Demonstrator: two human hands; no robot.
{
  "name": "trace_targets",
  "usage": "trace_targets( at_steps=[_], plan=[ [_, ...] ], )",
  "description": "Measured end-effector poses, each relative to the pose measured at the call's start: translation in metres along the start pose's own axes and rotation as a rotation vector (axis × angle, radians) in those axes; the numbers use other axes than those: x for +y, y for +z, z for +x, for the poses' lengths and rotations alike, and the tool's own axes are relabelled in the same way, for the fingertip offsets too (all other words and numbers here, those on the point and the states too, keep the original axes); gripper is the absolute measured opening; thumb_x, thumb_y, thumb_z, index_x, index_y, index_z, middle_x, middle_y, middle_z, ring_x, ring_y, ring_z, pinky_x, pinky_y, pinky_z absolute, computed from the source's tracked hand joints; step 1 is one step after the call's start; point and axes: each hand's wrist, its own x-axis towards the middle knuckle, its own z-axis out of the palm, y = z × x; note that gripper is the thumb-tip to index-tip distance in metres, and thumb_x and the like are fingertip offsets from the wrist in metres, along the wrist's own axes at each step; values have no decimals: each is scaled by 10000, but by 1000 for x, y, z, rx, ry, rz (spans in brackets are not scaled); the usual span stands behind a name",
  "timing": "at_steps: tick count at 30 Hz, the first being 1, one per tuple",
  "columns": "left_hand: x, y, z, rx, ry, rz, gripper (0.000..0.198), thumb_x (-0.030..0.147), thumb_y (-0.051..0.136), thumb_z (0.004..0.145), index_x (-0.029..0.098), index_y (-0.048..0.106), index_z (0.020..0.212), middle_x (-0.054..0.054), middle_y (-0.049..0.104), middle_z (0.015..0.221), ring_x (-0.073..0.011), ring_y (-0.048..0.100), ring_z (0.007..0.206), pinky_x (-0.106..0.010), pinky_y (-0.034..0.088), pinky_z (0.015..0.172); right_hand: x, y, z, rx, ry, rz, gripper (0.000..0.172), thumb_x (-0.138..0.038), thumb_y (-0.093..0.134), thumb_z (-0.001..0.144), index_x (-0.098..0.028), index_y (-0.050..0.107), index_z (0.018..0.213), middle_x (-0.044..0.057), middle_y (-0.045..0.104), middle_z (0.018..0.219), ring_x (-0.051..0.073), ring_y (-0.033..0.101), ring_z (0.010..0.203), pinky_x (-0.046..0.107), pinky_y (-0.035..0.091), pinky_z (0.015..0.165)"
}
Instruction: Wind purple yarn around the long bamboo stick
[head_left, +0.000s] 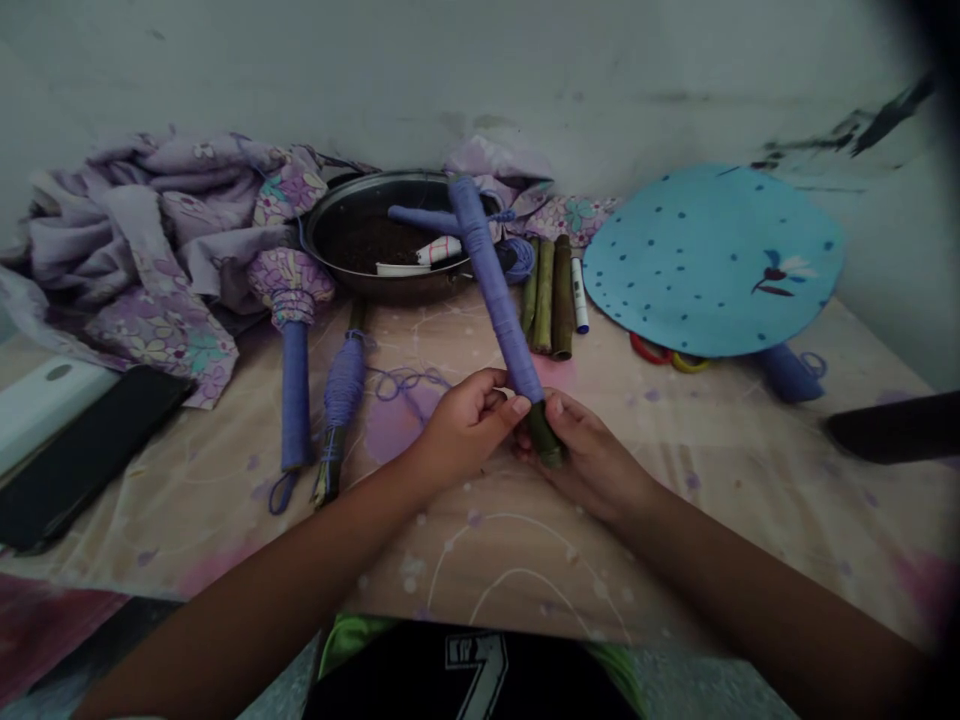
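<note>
A bamboo stick (501,295) wrapped in purple yarn is held up at a slant, its top end pointing away over the pan. At its lower end a short bare green part shows. My left hand (469,415) pinches the stick from the left, with thumb and fingers closed just at the wrap's lower edge. From the other side my right hand (596,450) grips the bare end, its thumb against the stick. Left of the hands lies a stick wound with a thick bundle of purple yarn (345,385). A loose strand of yarn (409,383) trails from it.
At the back stands a dark round pan (330,265). Patterned cloth (150,240) is heaped on the left, beside a cloth-topped purple stick (295,400) and a black phone (90,455). Several bamboo pieces (561,300), a marker (579,297) and a blue dotted fan (705,265) lie to the right.
</note>
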Motion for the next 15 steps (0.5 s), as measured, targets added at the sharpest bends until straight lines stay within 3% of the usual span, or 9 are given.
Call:
trace_targets(
  at_steps=[4, 12, 15],
  plan=[
    [3, 0, -2, 5, -28, 43, 371, 328, 603, 772, 120, 490, 1058, 32, 548, 636, -74, 540, 508, -217, 511, 508, 1, -3, 0, -54, 60, 42, 268, -444, 692, 723, -194, 615, 777, -7, 586, 692, 94, 536, 639, 224, 445, 611],
    [-2, -1, -3, -18, 74, 37, 309, 364, 569, 811, 136, 489, 1003, 43, 513, 634, -86, 569, 505, -221, 517, 505, 0, -6, 2, -90, 74, 85, 256, -428, 644, 777, -173, 629, 769, 8, 604, 724, 87, 553, 617, 221, 456, 601],
    [-6, 0, -3, -5, 49, 29, 333, 386, 554, 819, 151, 482, 1043, 39, 495, 662, -99, 566, 532, -240, 526, 476, -2, -4, 1, -59, 99, 107, 236, -413, 626, 790, -177, 623, 795, 9, 585, 730, 100, 536, 612, 245, 475, 563]
  ],
)
